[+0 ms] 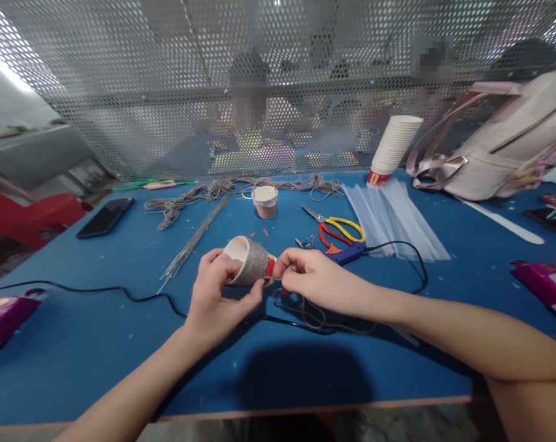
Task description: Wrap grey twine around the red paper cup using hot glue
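My left hand (218, 288) grips a paper cup (254, 263) by its rim, fingers inside the open mouth and thumb beneath. The cup lies tilted on its side, its mouth toward the left. Grey cord covers most of its wall, and a red printed band shows near the base. At that base, my right hand (308, 273) pinches the grey cord (315, 316), whose loose length loops down onto the table below. Just beyond the right hand lies a blue glue gun (349, 253), partly hidden, beside red-and-yellow-handled scissors (335, 228).
A small wrapped cup (265, 202) with a handle stands behind. Grey cord bundles (218, 189), thin wires (193, 242), translucent strips (397, 221), stacked paper cups (394, 147), a phone (105, 218) and a pale bag (494, 147) surround the work. A black cable (121, 290) crosses the blue table (89, 362).
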The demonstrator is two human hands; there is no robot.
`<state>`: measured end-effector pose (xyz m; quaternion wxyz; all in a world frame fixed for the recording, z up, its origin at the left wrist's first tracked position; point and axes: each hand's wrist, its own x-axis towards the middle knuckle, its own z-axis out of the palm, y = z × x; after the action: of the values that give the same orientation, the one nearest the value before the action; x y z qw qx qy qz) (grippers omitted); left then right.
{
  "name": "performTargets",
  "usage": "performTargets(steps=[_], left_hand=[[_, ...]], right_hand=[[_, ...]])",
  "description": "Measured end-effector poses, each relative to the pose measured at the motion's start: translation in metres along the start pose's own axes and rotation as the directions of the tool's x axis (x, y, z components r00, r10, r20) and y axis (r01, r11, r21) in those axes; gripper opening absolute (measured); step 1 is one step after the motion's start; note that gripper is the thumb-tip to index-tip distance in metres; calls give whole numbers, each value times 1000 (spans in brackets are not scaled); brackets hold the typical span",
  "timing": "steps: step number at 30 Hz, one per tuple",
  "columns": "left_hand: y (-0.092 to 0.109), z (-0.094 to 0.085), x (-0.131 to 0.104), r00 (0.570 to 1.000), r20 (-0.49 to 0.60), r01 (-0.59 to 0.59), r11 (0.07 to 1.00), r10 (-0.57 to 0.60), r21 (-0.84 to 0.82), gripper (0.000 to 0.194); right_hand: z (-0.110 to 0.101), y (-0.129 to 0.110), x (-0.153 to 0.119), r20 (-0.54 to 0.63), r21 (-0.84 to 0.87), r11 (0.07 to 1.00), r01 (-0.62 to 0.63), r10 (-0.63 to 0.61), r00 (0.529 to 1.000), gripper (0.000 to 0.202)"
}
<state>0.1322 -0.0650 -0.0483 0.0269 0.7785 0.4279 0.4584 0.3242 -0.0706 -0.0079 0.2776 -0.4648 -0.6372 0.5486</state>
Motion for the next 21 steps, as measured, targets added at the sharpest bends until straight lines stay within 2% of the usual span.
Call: performTargets(steps=[5, 8, 12, 17, 21], left_hand=[[1, -1, 1, 1000, -13, -25, 1000, 25, -8, 19], [3, -1, 2, 998, 3, 65, 998, -64, -29, 18], [5, -1, 2, 973, 56, 229, 971, -226, -63, 18], [6, -1, 3, 942, 149, 323, 932, -300, -166, 18], [9, -1, 4, 925, 197, 360, 915, -324, -182, 17]], right_hand=[[1, 8, 3, -42, -91, 985, 146, -150, 988, 12], [2, 12, 5, -52, -152, 967, 203, -213, 976, 11], [2, 15, 5, -94, -350, 862, 365, -420, 902, 7], [1, 20, 6, -93, -513, 705, 490, -613, 784, 6], [2, 24, 8, -113, -576, 670, 469, -633, 766, 3]])
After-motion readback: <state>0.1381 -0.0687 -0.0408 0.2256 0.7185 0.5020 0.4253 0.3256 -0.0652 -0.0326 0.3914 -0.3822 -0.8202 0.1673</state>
